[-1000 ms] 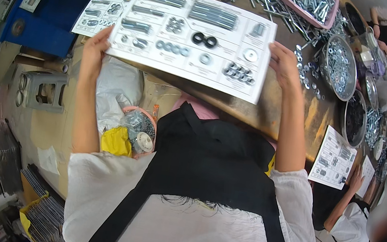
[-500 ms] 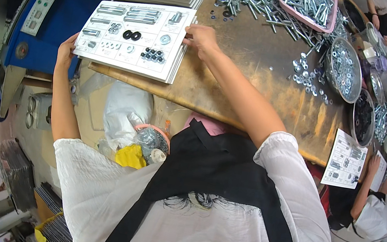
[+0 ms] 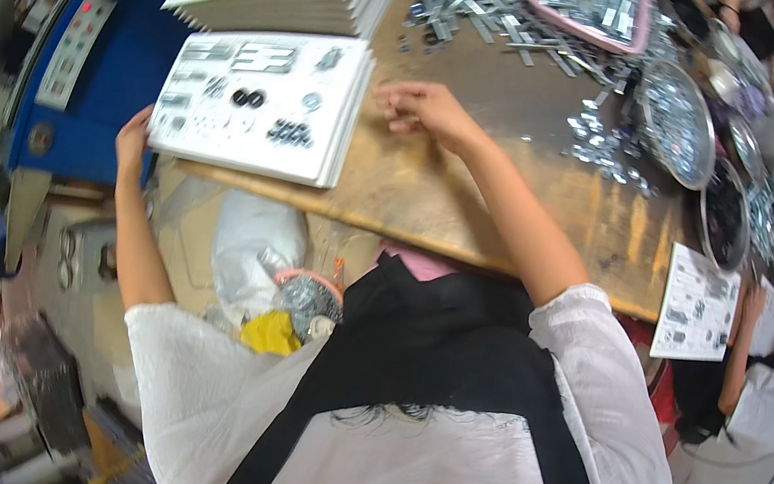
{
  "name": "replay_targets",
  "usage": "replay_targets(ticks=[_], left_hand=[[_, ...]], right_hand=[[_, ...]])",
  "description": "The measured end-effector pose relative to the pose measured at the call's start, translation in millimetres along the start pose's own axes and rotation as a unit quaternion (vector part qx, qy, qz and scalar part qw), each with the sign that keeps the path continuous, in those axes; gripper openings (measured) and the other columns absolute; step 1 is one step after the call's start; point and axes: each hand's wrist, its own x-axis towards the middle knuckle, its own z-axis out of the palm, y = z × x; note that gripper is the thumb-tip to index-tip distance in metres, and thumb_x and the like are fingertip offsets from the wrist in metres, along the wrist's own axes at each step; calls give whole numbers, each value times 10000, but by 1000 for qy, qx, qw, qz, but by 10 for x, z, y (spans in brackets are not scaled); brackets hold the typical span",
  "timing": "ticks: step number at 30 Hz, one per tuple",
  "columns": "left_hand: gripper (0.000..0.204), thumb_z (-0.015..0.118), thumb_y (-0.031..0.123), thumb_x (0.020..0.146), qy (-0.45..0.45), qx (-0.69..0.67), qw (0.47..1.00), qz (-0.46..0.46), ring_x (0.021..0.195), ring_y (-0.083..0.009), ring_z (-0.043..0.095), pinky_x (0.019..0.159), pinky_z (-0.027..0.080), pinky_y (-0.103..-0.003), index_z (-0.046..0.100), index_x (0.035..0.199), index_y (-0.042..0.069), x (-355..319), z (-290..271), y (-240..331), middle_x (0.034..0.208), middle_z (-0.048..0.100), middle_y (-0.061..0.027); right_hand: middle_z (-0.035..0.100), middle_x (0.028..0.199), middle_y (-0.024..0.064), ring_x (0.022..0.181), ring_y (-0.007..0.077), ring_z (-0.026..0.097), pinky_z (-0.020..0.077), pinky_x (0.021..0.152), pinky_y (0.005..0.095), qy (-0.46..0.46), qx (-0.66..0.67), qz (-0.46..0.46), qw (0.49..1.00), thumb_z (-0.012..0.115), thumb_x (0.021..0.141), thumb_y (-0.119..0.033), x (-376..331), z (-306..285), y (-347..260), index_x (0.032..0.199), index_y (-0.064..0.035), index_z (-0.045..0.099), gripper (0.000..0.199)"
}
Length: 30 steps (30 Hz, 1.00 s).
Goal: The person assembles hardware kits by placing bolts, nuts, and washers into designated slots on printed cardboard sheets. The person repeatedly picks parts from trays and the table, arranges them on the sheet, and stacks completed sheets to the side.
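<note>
Near the table's left corner lies a short stack of white printed cards (image 3: 248, 159). Bolts, small nuts and two black rings show on its top card. My left hand (image 3: 132, 139) grips the stack's left edge, its fingers partly hidden by the cards. To the right of the stack, apart from it, my right hand (image 3: 431, 113) hovers over the table with loosely bent, separated fingers and nothing in them. A taller stack of similar cards (image 3: 287, 8) stands just beyond.
A pink tray (image 3: 630, 48) of metal parts sits among loose bolts (image 3: 489, 15) at the back. Metal bowls (image 3: 703, 181) of small hardware line the right, near another person's arm (image 3: 742, 339). A blue machine (image 3: 119, 48) with a button panel adjoins the table's left.
My right hand has let go of the short stack's right edge and moved right. My left hand stays at the left edge. In view, the table and stacks have shifted slightly.
</note>
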Motion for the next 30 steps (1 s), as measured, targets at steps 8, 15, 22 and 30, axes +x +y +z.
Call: replay_targets(ticks=[8,15,22,30], left_hand=[[318,472,-35,913,205,-132,937,250,952,-161,596,786,499,-272,645,1177,5,-1097,144,470,1152,645,-82],[248,424,-76,899,77,-127,922,358,754,-116,532,632,449,-238,646,984,-5,-2302,1144,1137,939,606,-46],[205,446,-114,832,-152,-92,833,525,640,-122,508,587,415,-232,621,861,-13,-3053,2273,2162,841,550,-77],[288,522,-99,785,-370,-17,797,477,740,-189,626,709,513,-305,690,973,41,-3964,3021,2285,888,627,-99]], right_hand=[[681,1060,20,836,98,604,546,725,245,483,-81,-217,844,500,993,-175,-2797,-1981,140,1183,-83,659,264],[648,1055,158,892,258,655,528,757,377,924,-307,24,226,572,936,-265,-5676,-3424,1832,1188,3,593,369],[621,816,-9,617,97,566,479,494,247,734,256,-131,616,568,954,-218,-5860,-3609,2126,1071,-67,611,195],[651,1080,76,876,176,652,553,669,314,679,232,-174,675,525,966,-80,-5733,-3547,2094,1237,0,543,282]])
